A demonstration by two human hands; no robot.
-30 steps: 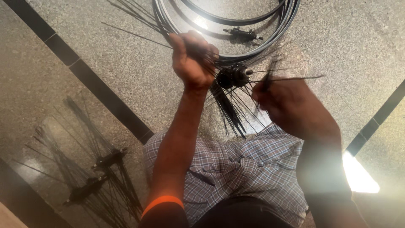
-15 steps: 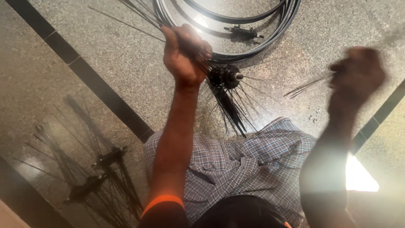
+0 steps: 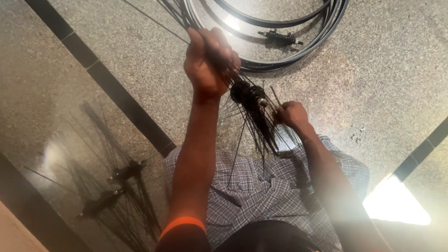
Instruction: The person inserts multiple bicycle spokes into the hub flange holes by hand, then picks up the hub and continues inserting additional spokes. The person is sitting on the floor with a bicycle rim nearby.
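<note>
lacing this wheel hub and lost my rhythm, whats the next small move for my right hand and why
Probably feed the single spoke pinched in the right hand into the hub: its tip sits just beside the hub, which the left hand steadies by gripping the spoke bundle.

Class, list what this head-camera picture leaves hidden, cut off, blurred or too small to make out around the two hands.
- Rims: tops cut off by the upper edge of the head view.
- Hub: partly hidden by the spokes and left hand.
- Right hand: what its fingers pinch is too thin to tell.
- Right forearm: washed out by the floor glare.
- Spoked hubs lower left: dark, details unclear.
</note>
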